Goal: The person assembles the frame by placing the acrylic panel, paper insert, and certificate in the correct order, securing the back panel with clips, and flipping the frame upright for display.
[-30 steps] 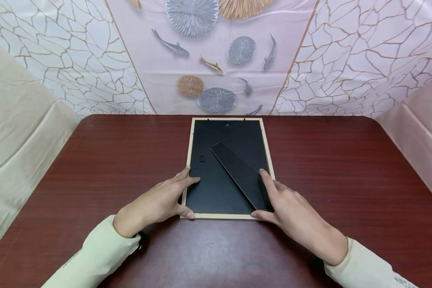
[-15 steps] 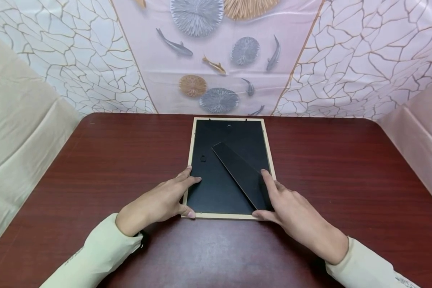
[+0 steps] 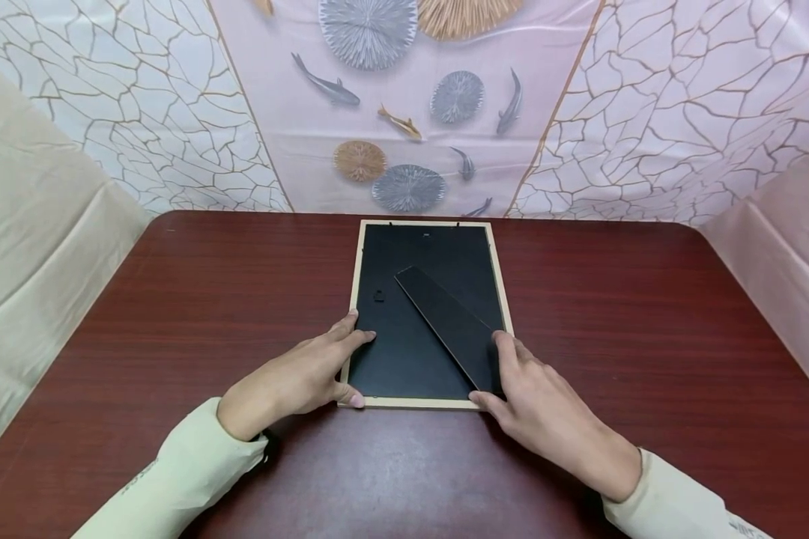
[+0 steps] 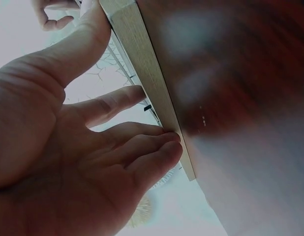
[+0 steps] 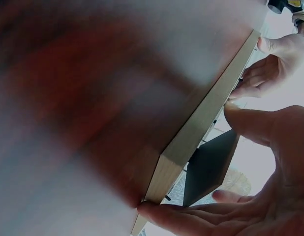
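A picture frame (image 3: 418, 403) with a pale wooden border lies face down on the table, its black backing board (image 3: 404, 359) upward. The black easel stand (image 3: 445, 322) slants across the back. My left hand (image 3: 297, 382) rests at the near left corner, thumb on the near edge and fingers along the left side. At the near right corner is my right hand (image 3: 546, 404), its thumb at the near edge and its forefinger by the stand's wide end. In the right wrist view, the thumb and fingers spread around the frame's corner, beside the raised stand (image 5: 211, 164).
The dark red wooden table (image 3: 209, 299) reaches to a patterned cloth backdrop (image 3: 404, 112). Pale cloth (image 3: 34, 247) hangs at the left, with more pale cloth (image 3: 782, 262) at the right. A small metal hanger (image 3: 379, 296) sits on the backing board.
My right hand has shifted slightly, its forefinger drawing a little toward me along the stand's edge. The left hand keeps its place, and the frame lies as before.
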Available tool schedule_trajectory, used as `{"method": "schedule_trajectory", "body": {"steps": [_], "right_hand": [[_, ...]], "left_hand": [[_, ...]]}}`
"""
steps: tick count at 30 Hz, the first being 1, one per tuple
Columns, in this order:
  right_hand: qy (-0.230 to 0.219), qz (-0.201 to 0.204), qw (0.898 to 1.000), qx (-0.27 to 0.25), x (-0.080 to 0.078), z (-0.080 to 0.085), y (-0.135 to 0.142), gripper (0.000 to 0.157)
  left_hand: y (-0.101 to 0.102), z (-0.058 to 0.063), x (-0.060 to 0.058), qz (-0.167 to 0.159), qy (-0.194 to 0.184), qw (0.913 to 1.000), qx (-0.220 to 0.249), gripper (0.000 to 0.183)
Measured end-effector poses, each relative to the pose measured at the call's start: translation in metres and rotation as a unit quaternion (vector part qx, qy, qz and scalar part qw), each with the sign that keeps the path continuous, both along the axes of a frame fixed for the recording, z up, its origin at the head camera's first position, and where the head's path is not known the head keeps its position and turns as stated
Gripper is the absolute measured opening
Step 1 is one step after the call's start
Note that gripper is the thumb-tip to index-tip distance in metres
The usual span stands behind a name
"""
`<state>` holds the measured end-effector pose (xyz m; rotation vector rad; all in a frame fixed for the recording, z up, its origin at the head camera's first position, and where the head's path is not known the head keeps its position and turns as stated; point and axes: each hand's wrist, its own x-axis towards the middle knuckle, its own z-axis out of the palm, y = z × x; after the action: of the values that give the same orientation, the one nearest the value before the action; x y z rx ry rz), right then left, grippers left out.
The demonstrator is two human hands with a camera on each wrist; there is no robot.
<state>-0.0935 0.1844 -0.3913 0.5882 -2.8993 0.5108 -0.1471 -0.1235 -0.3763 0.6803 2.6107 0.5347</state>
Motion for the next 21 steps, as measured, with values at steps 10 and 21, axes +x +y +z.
{"method": "schedule_trajectory", "body": {"steps": [10,21], "right_hand": [[-0.005,-0.013,0.999,0.042,-0.0012,0.0014,-0.0056,0.079],[0.008,-0.029,0.998,0.056,0.0015,-0.0006,-0.0091,0.074]], "left_hand": [[-0.0016,-0.0002,0.0022,-0.004,-0.002,1.0,0.001,0.086],[-0.0018,0.0016,0.0027,-0.005,-0.008,0.9999,0.005,0.086]]}}
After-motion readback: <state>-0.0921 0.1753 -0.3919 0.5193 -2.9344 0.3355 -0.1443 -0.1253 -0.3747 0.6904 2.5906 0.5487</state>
